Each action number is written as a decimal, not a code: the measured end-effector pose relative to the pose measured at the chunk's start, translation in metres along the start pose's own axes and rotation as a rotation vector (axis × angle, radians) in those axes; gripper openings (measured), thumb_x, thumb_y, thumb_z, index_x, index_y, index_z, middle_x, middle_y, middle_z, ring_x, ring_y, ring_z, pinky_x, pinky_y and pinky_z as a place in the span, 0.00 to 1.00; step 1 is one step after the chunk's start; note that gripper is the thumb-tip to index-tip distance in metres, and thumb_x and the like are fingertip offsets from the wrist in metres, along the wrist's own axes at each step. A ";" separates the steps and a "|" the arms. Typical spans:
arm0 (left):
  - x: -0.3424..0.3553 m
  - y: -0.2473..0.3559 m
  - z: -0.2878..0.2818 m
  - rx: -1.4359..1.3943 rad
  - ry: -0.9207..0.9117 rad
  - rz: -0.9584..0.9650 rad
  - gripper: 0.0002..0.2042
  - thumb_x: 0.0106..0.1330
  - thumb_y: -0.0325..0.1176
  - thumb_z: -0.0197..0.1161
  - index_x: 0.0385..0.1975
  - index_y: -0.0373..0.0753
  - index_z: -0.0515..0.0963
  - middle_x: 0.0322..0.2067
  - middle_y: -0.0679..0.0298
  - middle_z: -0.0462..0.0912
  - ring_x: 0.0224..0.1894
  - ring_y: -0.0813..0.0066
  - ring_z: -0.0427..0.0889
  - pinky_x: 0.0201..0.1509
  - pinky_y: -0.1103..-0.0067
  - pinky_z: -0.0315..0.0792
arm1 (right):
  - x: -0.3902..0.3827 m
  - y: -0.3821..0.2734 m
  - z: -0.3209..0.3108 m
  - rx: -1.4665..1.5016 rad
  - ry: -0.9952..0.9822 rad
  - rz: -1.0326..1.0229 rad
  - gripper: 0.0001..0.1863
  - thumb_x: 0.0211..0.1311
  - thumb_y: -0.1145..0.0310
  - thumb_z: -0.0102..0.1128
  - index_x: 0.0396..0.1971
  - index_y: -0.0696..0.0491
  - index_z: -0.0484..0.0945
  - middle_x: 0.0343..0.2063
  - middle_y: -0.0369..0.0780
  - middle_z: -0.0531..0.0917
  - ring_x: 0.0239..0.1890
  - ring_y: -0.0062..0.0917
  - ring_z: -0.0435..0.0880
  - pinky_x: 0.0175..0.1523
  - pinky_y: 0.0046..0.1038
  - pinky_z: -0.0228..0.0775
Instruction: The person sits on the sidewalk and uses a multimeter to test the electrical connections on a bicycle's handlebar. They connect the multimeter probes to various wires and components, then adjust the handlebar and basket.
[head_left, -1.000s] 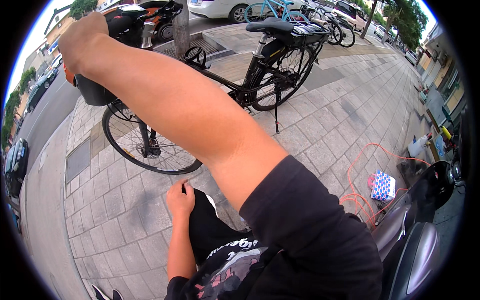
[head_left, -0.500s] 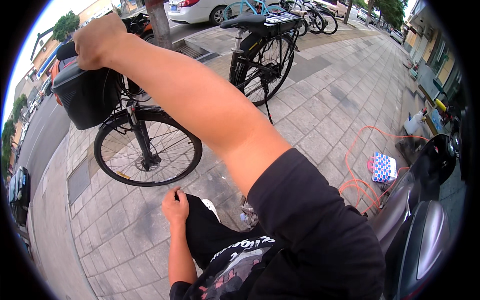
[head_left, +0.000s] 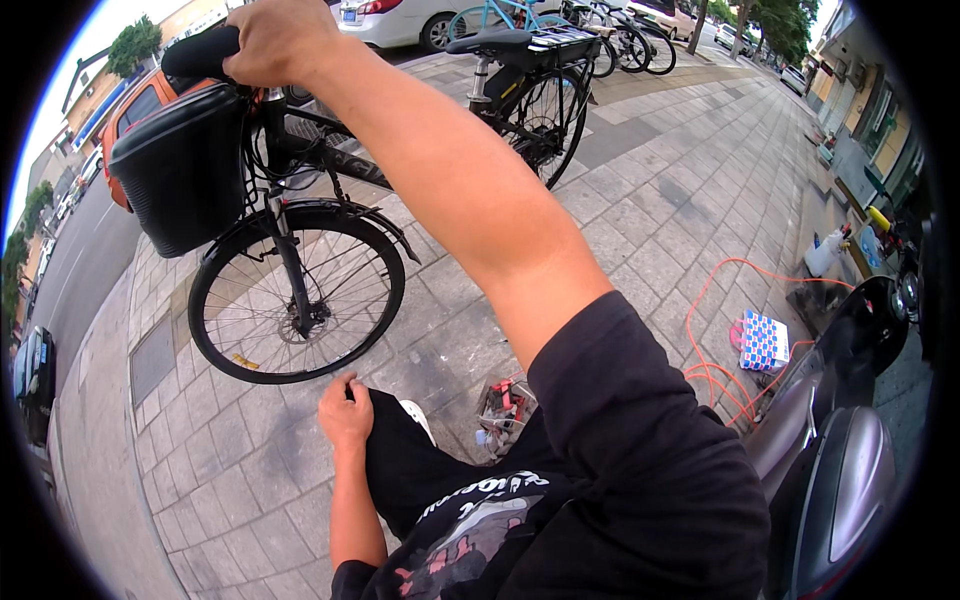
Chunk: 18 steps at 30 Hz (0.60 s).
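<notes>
My right arm reaches across to the upper left. Its hand (head_left: pixel 283 42) is closed around the handlebar (head_left: pixel 203 55) of a black bicycle; the fingers' far side is hidden. Below the bar hangs a black front basket (head_left: pixel 182 170), and beneath it the spoked front wheel (head_left: pixel 297 290) stands on the paving. My left hand (head_left: pixel 345 412) rests by my black-trousered knee (head_left: pixel 385 425), fingers loosely curled, with a gap between thumb and forefinger and nothing visible in it. The bicycle's saddle (head_left: pixel 490 42) and rear wheel (head_left: pixel 560 125) show beyond my right forearm.
A tray of tools (head_left: pixel 505 408) lies on the ground beside my legs. To the right are an orange hose (head_left: pixel 715 372), a blue-and-white checked box (head_left: pixel 765 340) and a parked scooter (head_left: pixel 845 480). A tree trunk and parked cars stand behind the bicycle.
My right hand has moved right and up with the handlebar, and more of the bicycle's frame shows. The tool tray is now less hidden. My left hand has hardly moved.
</notes>
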<state>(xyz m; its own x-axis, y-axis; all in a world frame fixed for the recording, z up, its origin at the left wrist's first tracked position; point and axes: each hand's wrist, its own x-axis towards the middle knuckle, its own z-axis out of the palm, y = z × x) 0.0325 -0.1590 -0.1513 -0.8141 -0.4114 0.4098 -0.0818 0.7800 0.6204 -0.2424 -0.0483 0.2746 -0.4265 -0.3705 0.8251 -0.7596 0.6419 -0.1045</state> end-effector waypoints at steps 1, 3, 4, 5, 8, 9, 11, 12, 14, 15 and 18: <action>0.000 0.000 0.000 0.004 -0.007 0.014 0.09 0.64 0.32 0.63 0.39 0.39 0.88 0.37 0.52 0.90 0.41 0.51 0.88 0.46 0.63 0.80 | 0.001 -0.003 0.001 0.001 -0.017 0.000 0.19 0.57 0.49 0.65 0.46 0.40 0.88 0.42 0.37 0.91 0.51 0.33 0.89 0.55 0.36 0.81; -0.001 -0.002 0.002 0.010 -0.020 0.043 0.09 0.66 0.31 0.63 0.42 0.39 0.87 0.38 0.54 0.90 0.40 0.54 0.89 0.46 0.64 0.81 | 0.004 -0.010 0.000 0.013 -0.050 0.003 0.19 0.57 0.49 0.65 0.45 0.40 0.88 0.42 0.37 0.91 0.50 0.33 0.89 0.55 0.37 0.81; 0.001 -0.002 0.003 -0.092 -0.032 -0.018 0.10 0.67 0.31 0.63 0.43 0.38 0.86 0.38 0.54 0.90 0.40 0.57 0.89 0.46 0.66 0.80 | 0.004 -0.013 0.000 0.024 -0.066 0.008 0.19 0.57 0.49 0.65 0.45 0.40 0.89 0.42 0.37 0.91 0.49 0.34 0.89 0.54 0.37 0.81; 0.005 -0.004 0.000 -0.186 -0.037 -0.080 0.10 0.68 0.31 0.63 0.45 0.37 0.86 0.39 0.55 0.90 0.40 0.59 0.89 0.47 0.67 0.80 | 0.005 -0.019 0.000 0.046 -0.079 0.009 0.19 0.57 0.50 0.65 0.45 0.40 0.89 0.42 0.37 0.91 0.49 0.34 0.90 0.54 0.37 0.81; 0.050 0.027 -0.027 -0.317 0.093 0.101 0.14 0.68 0.25 0.64 0.52 0.34 0.82 0.41 0.57 0.88 0.46 0.68 0.86 0.54 0.73 0.76 | -0.003 -0.023 0.000 0.028 -0.002 -0.028 0.18 0.56 0.50 0.65 0.43 0.41 0.89 0.40 0.38 0.91 0.47 0.34 0.90 0.53 0.37 0.81; 0.079 0.052 -0.058 -0.351 0.176 0.251 0.15 0.68 0.23 0.64 0.54 0.33 0.81 0.43 0.58 0.87 0.48 0.69 0.85 0.57 0.73 0.75 | -0.006 -0.029 -0.008 0.066 -0.030 -0.032 0.17 0.55 0.51 0.64 0.41 0.43 0.89 0.39 0.40 0.91 0.46 0.35 0.90 0.53 0.37 0.82; 0.134 0.117 -0.123 -0.228 0.389 0.517 0.15 0.70 0.21 0.62 0.55 0.33 0.80 0.47 0.57 0.85 0.51 0.68 0.84 0.61 0.73 0.74 | -0.013 -0.031 -0.007 0.098 -0.003 -0.073 0.19 0.54 0.50 0.66 0.42 0.44 0.89 0.37 0.41 0.91 0.44 0.37 0.90 0.52 0.37 0.82; 0.160 0.146 -0.149 -0.230 0.488 0.590 0.13 0.72 0.23 0.62 0.55 0.34 0.81 0.48 0.59 0.85 0.51 0.69 0.83 0.62 0.74 0.73 | -0.011 -0.031 -0.011 0.111 0.023 -0.096 0.20 0.53 0.50 0.67 0.42 0.45 0.89 0.36 0.41 0.91 0.43 0.37 0.90 0.52 0.37 0.82; 0.207 0.186 -0.194 -0.113 0.645 0.758 0.14 0.77 0.31 0.63 0.59 0.39 0.81 0.54 0.63 0.86 0.56 0.73 0.81 0.66 0.73 0.72 | -0.013 -0.027 -0.009 0.197 0.048 -0.159 0.18 0.51 0.51 0.67 0.38 0.46 0.89 0.33 0.44 0.90 0.40 0.39 0.90 0.51 0.38 0.82; 0.232 0.196 -0.210 -0.053 0.683 0.829 0.14 0.77 0.34 0.63 0.59 0.41 0.81 0.55 0.63 0.86 0.57 0.72 0.81 0.66 0.73 0.72 | -0.015 -0.027 -0.007 0.186 0.039 -0.160 0.18 0.51 0.52 0.67 0.37 0.47 0.89 0.32 0.44 0.90 0.40 0.40 0.90 0.50 0.38 0.82; 0.284 0.229 -0.258 0.238 0.673 0.985 0.15 0.79 0.40 0.59 0.57 0.40 0.82 0.53 0.60 0.86 0.56 0.66 0.84 0.64 0.72 0.73 | -0.019 -0.040 -0.022 0.262 -0.062 -0.154 0.17 0.51 0.53 0.67 0.35 0.49 0.88 0.31 0.44 0.89 0.39 0.41 0.89 0.50 0.39 0.81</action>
<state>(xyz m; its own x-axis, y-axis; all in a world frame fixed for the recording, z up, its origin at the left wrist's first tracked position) -0.0690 -0.2193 0.2799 -0.1322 0.2987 0.9451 0.2425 0.9343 -0.2614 -0.1932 -0.0522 0.2749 -0.3199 -0.4953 0.8077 -0.9148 0.3833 -0.1274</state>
